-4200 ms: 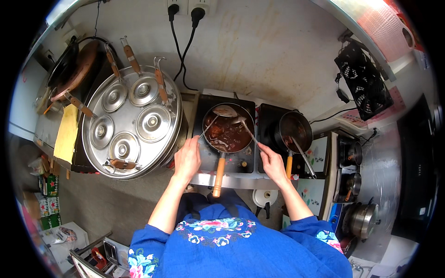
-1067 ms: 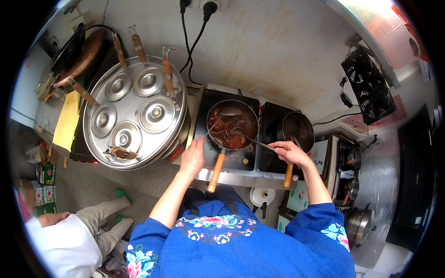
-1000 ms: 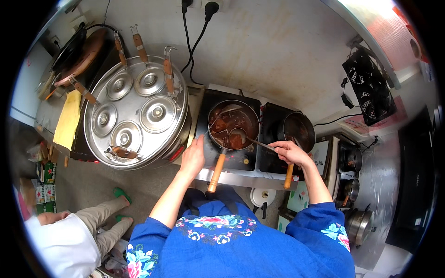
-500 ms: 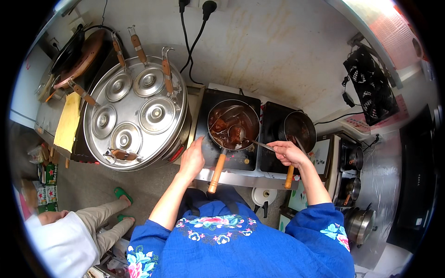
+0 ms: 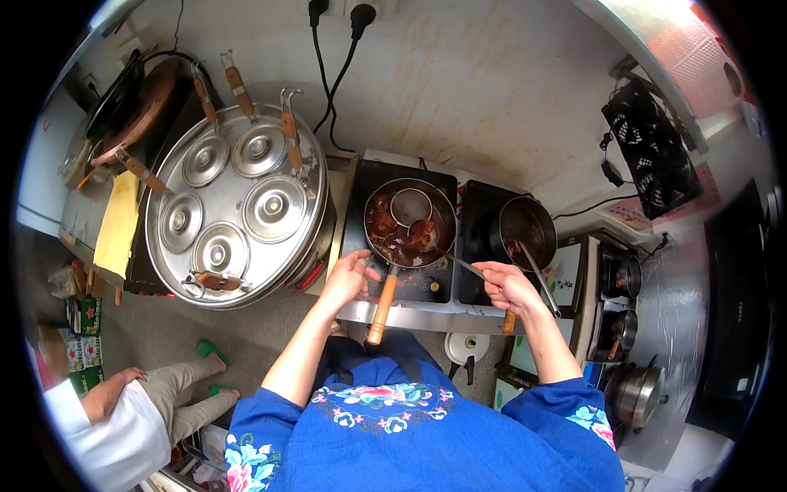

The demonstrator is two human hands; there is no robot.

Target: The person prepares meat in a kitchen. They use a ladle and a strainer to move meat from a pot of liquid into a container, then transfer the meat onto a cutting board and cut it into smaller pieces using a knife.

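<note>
1. Nearest, the forearms are extended from a blue embroidered top [image 5: 426,435] over the front edge of the worktop [image 5: 426,316], by which both hands are brought close to the cooking.
2. The right hand [image 5: 507,284] is closed in a pinch on the shaft of a metal spoon [image 5: 461,262]; the bowl end is lowered among brown pieces [image 5: 382,223] in the left pan [image 5: 452,236]. The shaft is gripped well back from the bowl, presumably so that the fingers are kept clear of the dark liquid.
3. The left hand [image 5: 348,277] is held just beside the pan's wooden handle [image 5: 383,308], with its fingers loosely parted (no tool can be made out in it). The handle is pointed toward the body, where it can be easily reached.
4. A round-bowled utensil [image 5: 410,207] is rested inside the same pan, toward its far side; its shaft cannot be clearly traced.
5. The left pan is carried by a black hob [image 5: 356,220]. On a second hob [image 5: 475,201], to the right, the right pan [image 5: 537,215] is set, with a metal utensil [image 5: 541,284] leaned over its rim, its end left outside, probably for easy grasping.
6. Beyond, power cords [image 5: 334,90] are hung down the wall [image 5: 467,90], apparently kept behind the hobs.
</note>
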